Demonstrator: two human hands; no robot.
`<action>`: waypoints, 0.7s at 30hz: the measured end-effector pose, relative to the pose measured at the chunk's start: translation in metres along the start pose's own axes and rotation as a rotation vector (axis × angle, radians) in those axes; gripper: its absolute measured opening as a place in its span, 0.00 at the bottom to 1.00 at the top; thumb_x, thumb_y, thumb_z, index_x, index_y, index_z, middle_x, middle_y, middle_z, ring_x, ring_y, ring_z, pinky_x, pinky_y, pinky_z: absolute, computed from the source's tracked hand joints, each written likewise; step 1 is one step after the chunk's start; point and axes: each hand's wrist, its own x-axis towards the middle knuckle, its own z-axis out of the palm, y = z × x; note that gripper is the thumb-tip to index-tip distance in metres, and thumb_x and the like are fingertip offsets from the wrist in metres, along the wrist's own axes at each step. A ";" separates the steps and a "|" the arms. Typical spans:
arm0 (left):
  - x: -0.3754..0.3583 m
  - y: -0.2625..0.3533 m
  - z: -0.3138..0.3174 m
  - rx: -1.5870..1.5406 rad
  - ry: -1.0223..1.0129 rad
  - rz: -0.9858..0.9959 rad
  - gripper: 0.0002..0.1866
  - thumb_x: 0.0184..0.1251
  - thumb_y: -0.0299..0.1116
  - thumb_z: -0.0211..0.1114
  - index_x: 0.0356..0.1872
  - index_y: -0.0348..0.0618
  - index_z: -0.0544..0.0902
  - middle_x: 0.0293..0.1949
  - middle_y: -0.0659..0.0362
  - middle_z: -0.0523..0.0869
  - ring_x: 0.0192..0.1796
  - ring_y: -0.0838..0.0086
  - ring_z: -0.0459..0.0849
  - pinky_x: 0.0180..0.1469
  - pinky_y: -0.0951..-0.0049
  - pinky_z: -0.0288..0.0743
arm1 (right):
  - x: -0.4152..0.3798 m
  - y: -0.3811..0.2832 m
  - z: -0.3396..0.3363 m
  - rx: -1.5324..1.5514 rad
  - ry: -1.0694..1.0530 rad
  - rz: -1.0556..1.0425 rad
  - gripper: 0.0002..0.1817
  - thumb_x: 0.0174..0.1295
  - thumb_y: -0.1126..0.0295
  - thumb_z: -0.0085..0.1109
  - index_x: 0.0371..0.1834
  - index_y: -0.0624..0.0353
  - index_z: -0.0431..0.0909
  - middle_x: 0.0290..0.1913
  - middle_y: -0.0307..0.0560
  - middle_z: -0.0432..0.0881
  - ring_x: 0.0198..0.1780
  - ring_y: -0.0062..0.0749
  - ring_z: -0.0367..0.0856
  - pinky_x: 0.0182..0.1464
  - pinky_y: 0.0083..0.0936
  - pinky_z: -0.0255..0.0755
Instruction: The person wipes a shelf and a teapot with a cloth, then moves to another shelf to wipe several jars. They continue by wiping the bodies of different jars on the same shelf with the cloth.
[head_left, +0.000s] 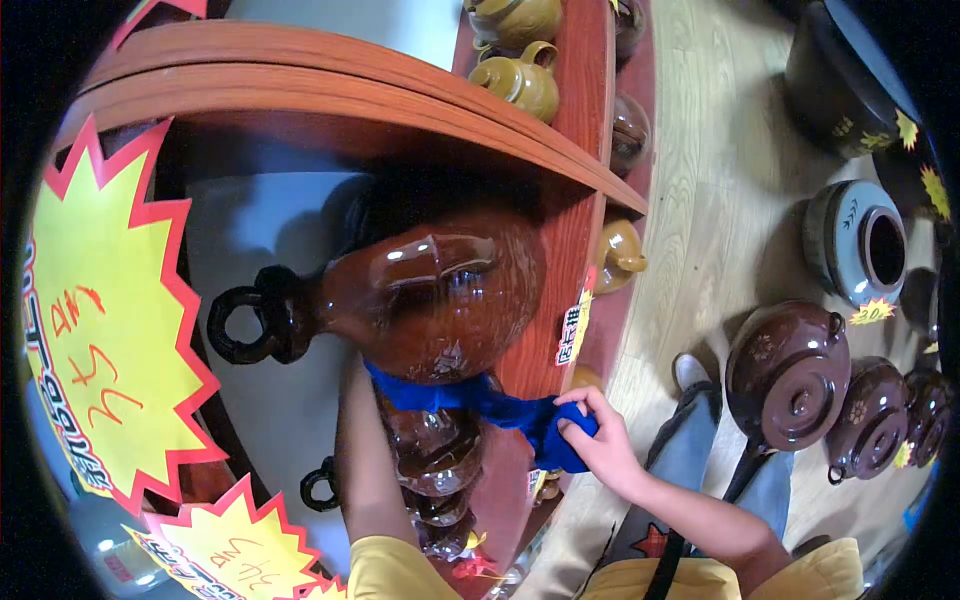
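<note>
A glossy brown ceramic jar (430,290) with a narrow neck and a dark ring-shaped top (240,325) appears sideways, its neck pointing to the left of the view. My right hand (600,450) is closed on one end of a blue cloth (565,440). From there the cloth runs left along the jar's side and touches it. My left forearm (372,460) reaches up to the jar's near side. Behind the jar and cloth, my left hand is hidden, so its fingers do not show.
Reddish wooden shelving (350,95) surrounds the jar. More brown jars (435,450) stand close beside it, and a mustard-coloured teapot (520,85) sits on another shelf. Starburst price signs (120,330) hang at left. Lidded brown pots (790,375) and a pale blue jar (850,240) are on the wood-look floor.
</note>
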 end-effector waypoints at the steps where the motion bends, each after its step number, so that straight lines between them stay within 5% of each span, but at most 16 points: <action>1: -0.004 -0.001 -0.004 -0.005 0.004 -0.009 0.21 0.65 0.36 0.49 0.55 0.35 0.67 0.55 0.48 0.72 0.56 0.61 0.73 0.57 0.59 0.69 | 0.001 -0.001 0.000 -0.017 0.014 -0.026 0.12 0.56 0.79 0.55 0.44 0.58 0.71 0.25 0.34 0.65 0.28 0.14 0.66 0.30 0.15 0.64; 8: -0.028 -0.009 -0.033 -0.013 0.032 -0.064 0.20 0.66 0.36 0.48 0.55 0.34 0.67 0.55 0.48 0.72 0.56 0.61 0.73 0.57 0.59 0.69 | -0.017 -0.026 -0.005 0.108 0.021 -0.050 0.11 0.55 0.79 0.53 0.42 0.59 0.71 0.28 0.33 0.69 0.31 0.13 0.67 0.34 0.13 0.64; 11: -0.031 -0.009 -0.041 0.270 0.135 0.064 0.20 0.66 0.39 0.47 0.48 0.32 0.75 0.47 0.50 0.80 0.52 0.62 0.77 0.53 0.61 0.70 | -0.040 -0.058 -0.022 0.204 0.001 -0.021 0.11 0.54 0.80 0.50 0.42 0.59 0.72 0.31 0.34 0.73 0.33 0.13 0.69 0.37 0.13 0.64; 13: -0.045 -0.002 -0.051 1.255 0.114 0.407 0.21 0.65 0.37 0.48 0.50 0.28 0.72 0.45 0.45 0.81 0.51 0.61 0.78 0.53 0.63 0.69 | -0.052 -0.072 -0.033 0.274 0.031 -0.018 0.11 0.55 0.80 0.49 0.42 0.60 0.72 0.30 0.35 0.73 0.33 0.14 0.69 0.37 0.13 0.64; 16: -0.114 0.007 -0.024 1.001 -0.042 0.300 0.22 0.63 0.35 0.51 0.52 0.27 0.72 0.42 0.42 0.81 0.50 0.59 0.79 0.53 0.66 0.69 | -0.064 -0.092 -0.046 0.332 0.045 -0.019 0.11 0.55 0.80 0.48 0.42 0.60 0.71 0.30 0.35 0.71 0.32 0.15 0.69 0.37 0.13 0.64; 17: -0.141 0.017 -0.005 1.088 -0.003 0.293 0.23 0.59 0.35 0.55 0.54 0.30 0.71 0.43 0.44 0.81 0.50 0.58 0.79 0.55 0.66 0.68 | -0.065 -0.089 -0.051 0.266 0.107 -0.082 0.11 0.55 0.80 0.49 0.41 0.60 0.71 0.30 0.35 0.71 0.31 0.15 0.68 0.36 0.13 0.65; 18: -0.095 -0.025 -0.043 1.105 -0.050 0.286 0.24 0.57 0.37 0.58 0.54 0.36 0.73 0.43 0.46 0.82 0.50 0.56 0.78 0.55 0.65 0.68 | -0.063 -0.083 -0.054 0.201 0.170 -0.144 0.10 0.55 0.80 0.49 0.41 0.60 0.71 0.30 0.35 0.70 0.31 0.15 0.68 0.35 0.14 0.65; 21: -0.112 -0.021 -0.019 1.373 -0.051 0.241 0.22 0.55 0.37 0.60 0.51 0.41 0.76 0.42 0.46 0.82 0.50 0.55 0.78 0.57 0.62 0.66 | -0.054 -0.053 -0.058 0.346 0.163 0.003 0.10 0.55 0.79 0.47 0.40 0.58 0.71 0.30 0.35 0.69 0.30 0.15 0.67 0.33 0.13 0.64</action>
